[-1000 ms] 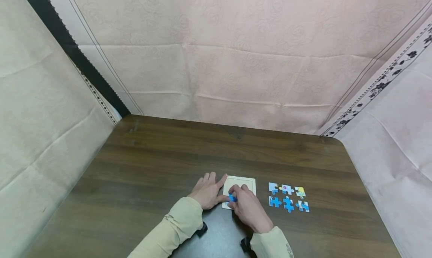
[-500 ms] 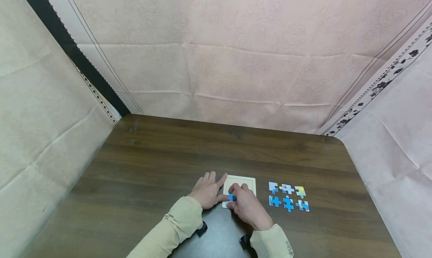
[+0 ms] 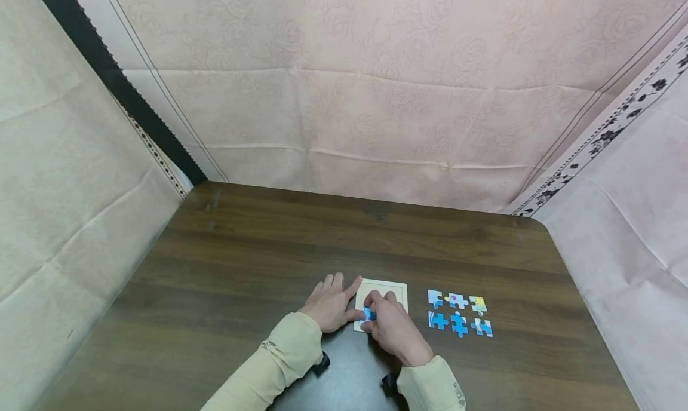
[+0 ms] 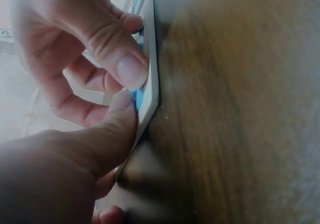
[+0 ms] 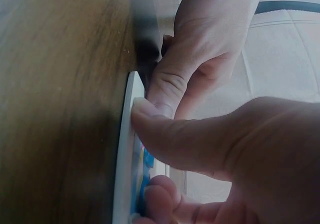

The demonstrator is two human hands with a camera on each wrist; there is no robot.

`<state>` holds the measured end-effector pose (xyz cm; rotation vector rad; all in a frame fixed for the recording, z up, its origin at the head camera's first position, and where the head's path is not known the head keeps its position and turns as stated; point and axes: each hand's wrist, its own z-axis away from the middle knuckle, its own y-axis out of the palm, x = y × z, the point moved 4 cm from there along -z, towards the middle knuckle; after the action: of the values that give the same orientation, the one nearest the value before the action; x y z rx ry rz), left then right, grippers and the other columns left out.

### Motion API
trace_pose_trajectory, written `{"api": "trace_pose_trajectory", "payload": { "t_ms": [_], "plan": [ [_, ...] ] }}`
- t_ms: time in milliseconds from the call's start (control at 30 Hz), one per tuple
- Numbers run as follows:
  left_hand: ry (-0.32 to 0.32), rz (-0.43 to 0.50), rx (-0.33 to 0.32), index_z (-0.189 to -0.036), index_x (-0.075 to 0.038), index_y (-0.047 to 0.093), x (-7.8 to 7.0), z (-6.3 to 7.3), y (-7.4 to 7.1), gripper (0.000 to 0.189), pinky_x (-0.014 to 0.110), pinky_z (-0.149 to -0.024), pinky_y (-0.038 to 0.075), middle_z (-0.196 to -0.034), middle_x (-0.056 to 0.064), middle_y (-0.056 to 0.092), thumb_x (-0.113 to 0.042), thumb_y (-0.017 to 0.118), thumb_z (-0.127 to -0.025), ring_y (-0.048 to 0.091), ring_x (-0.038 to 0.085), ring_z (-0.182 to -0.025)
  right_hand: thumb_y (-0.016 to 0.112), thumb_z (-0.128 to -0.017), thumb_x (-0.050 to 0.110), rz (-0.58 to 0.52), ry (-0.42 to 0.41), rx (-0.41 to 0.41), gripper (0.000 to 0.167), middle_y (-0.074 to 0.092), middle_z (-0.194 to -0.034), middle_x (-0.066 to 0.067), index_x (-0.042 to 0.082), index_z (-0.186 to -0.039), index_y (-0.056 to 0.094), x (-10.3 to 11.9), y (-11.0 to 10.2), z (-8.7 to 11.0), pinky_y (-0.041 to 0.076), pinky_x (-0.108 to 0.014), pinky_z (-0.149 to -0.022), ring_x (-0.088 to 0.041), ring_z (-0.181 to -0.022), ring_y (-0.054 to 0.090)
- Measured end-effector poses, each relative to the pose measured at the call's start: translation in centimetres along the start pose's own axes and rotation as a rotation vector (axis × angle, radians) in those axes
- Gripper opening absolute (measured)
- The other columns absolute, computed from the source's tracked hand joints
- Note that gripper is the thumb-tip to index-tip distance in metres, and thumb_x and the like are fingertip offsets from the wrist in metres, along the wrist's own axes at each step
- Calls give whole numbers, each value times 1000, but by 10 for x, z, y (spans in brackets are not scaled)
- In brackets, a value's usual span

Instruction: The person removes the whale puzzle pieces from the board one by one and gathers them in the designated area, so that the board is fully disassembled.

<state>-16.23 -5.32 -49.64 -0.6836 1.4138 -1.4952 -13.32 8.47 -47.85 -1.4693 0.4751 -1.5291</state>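
The right hand pinches a blue puzzle piece between thumb and fingers and holds it down at the near left corner of a white puzzle tray, which lies flat on the dark wooden counter. Most of the piece is hidden under the fingers in the head view; only a small blue patch shows. In the right wrist view the piece appears as a thin blue strip against the tray's edge, with the thumb lying across it (the picture printed on it cannot be made out).

The left hand rests on the counter just beside the tray's left edge, fingers fairly straight and spread, the thumb touching the tray at the corner where the piece sits. In the left wrist view the thumb tip meets the tray's edge and a sliver of blue, with a finger of the right hand pressed down just above it; much of that frame is blurred and filled by the back of the hand.

Six loose puzzle pieces lie in two rows of three to the right of the tray, well apart from both hands. Cream sleeves cover both forearms, cut off at the bottom of the frame.
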Motion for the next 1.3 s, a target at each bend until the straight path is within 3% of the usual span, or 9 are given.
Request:
{"api": "trace_pose_trajectory", "payload": {
  "t_ms": [333,500,733,1300],
  "plan": [
    [-5,15,10,-152,-21,35,1,0,-1,75,29,-69,30,-99,6,40,-62,48,-92,32,19,-84,74,-86,9,-48,-7,-28,27,44,-87,-6,13,-102,53,-1,-2,-1,46,-33,-63,-17,-67,48],
    [-15,9,-13,-151,-21,39,0,0,-1,57,29,-70,34,-99,6,42,-49,40,-102,37,20,-87,72,-86,5,-76,-6,-42,27,46,-88,-6,14,-102,52,-3,-4,0,46,-32,-63,-17,-68,48],
    [-20,-20,-29,-151,-22,39,0,0,-1,51,28,-71,35,-98,4,43,-33,49,-101,39,18,-88,67,-88,0,-109,-17,-86,23,46,-90,-7,13,-102,54,-5,-3,4,45,-31,-63,-16,-69,48],
    [-43,5,-13,-151,-22,39,-1,0,-1,55,30,-75,36,-102,5,43,-39,50,-99,39,19,-91,63,-91,-1,-197,-52,-89,17,53,-80,-1,11,-100,54,-8,-1,3,44,-30,-63,-16,-69,49]
  ]
}}
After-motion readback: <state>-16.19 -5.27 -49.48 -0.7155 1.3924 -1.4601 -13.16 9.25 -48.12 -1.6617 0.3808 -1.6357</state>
